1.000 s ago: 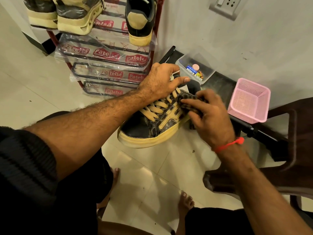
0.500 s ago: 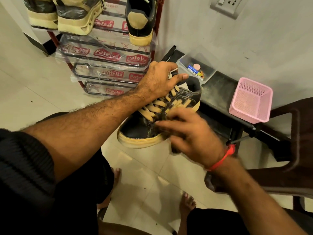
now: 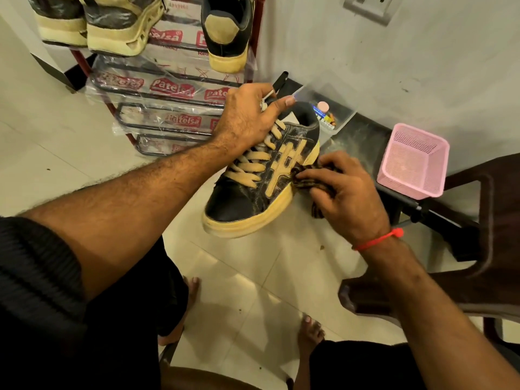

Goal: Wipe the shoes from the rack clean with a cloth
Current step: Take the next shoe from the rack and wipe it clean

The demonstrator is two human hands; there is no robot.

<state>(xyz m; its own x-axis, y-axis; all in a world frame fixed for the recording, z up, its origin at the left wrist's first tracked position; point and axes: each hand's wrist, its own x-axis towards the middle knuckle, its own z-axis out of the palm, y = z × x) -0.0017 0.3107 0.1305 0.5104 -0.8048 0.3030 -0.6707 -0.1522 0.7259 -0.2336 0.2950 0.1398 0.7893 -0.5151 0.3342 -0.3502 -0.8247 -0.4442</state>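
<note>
left hand point(image 3: 247, 122) fingers clamp the shoe point(image 3: 264, 175) by its laces; right hand point(image 3: 349, 192) fingers pinch the cloth point(image 3: 305, 178) against its side.

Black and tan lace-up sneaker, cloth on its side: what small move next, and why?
Probably drag the dark patterned cloth forward along the side toward the toe. The right hand presses it against the black and tan lace-up sneaker mid-side, the left hand has a grip on the laces and tongue, and a dusty grey film shows on the side panel ahead of the cloth.
</note>
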